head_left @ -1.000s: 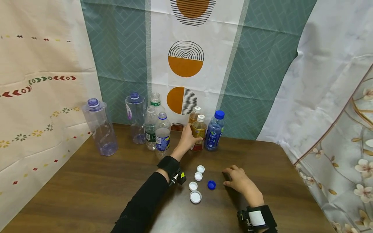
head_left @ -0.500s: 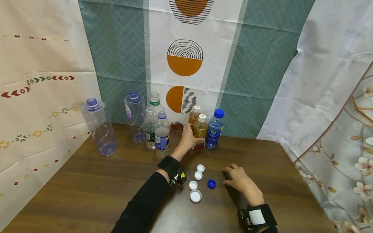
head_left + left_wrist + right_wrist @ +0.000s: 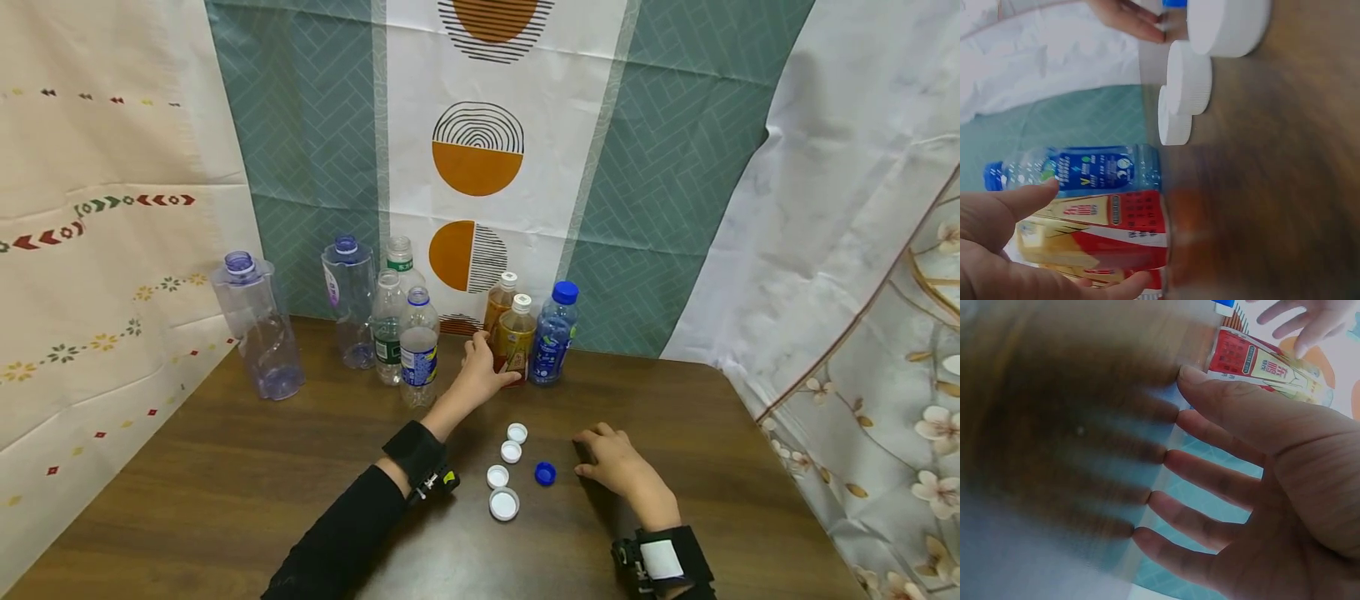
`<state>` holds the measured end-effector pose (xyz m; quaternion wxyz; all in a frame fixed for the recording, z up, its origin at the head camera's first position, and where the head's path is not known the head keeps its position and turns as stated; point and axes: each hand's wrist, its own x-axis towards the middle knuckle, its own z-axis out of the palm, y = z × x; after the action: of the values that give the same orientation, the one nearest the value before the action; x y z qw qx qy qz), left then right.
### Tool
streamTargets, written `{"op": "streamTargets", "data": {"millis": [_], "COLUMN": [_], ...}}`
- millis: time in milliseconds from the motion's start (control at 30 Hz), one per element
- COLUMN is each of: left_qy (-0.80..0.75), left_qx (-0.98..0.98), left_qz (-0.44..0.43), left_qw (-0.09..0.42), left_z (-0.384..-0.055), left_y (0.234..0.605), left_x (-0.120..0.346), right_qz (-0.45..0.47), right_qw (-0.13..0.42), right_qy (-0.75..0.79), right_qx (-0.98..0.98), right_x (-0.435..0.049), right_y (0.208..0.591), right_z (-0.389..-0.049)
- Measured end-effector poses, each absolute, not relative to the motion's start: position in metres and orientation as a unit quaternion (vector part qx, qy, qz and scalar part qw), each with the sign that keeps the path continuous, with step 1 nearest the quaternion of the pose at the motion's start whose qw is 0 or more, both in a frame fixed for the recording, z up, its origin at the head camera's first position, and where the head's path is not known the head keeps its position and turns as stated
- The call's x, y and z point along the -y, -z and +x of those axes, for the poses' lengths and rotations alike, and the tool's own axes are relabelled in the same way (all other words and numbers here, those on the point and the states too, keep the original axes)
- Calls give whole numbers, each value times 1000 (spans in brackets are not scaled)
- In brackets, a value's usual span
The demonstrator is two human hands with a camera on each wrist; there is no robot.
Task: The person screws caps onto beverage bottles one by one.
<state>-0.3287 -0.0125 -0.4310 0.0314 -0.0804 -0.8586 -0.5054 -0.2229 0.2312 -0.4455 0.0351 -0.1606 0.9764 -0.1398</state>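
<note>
At twelve o'clock on the table [image 3: 225, 483], the left hand [image 3: 477, 372] loosely cups the capped tea bottle [image 3: 514, 346], while the right hand [image 3: 617, 461] rests flat and empty by five loose caps [image 3: 504, 504], several bottles uncapped.

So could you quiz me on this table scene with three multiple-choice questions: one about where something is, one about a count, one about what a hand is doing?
1. Where does the loose blue cap lie?
A. Beside the right hand
B. On the large clear jug
C. Behind the bottles

2. How many loose white caps lie on the table?
A. Two
B. Four
C. Six

3. What is the left hand doing?
A. Lying flat on the table
B. Holding a cap
C. Open against the amber tea bottle

Answers:
1 A, the cap lies just left of the fingers.
2 B, four white caps lie in a loose line.
3 C, the left wrist view shows thumb and fingers spread around the bottle, not clamped.
</note>
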Motion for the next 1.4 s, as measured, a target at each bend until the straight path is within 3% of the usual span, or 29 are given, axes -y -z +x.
{"op": "streamTargets", "data": {"millis": [567, 767, 1000, 1067, 1233, 1300, 1400], "left_qy": [424, 391, 227, 195, 183, 206, 248], "left_qx": [882, 896, 938, 950, 975, 971, 956], "left_qz": [-206, -181, -55, -12, 51, 58, 62], "left_qw": [19, 105, 256, 244, 113, 108, 143], "left_z": [-236, -215, -202, -201, -208, -217, -230], "left_y": [389, 373, 367, 369, 373, 376, 383], "left_x": [108, 164, 237, 259, 307, 320, 333], "right_qz": [-151, -153, -147, -144, -145, -148, -149], "right_qw": [41, 32, 42, 45, 42, 42, 45], "right_qy": [140, 138, 137, 137, 138, 136, 135], "right_qx": [-978, -978, -979, -979, -979, -979, -979], "right_x": [-233, -232, -231, -231, -231, -231, -230], "right_y": [444, 446, 447, 446, 445, 445, 446], "right_z": [-223, -223, -220, -220, -220, -220, -221]}}
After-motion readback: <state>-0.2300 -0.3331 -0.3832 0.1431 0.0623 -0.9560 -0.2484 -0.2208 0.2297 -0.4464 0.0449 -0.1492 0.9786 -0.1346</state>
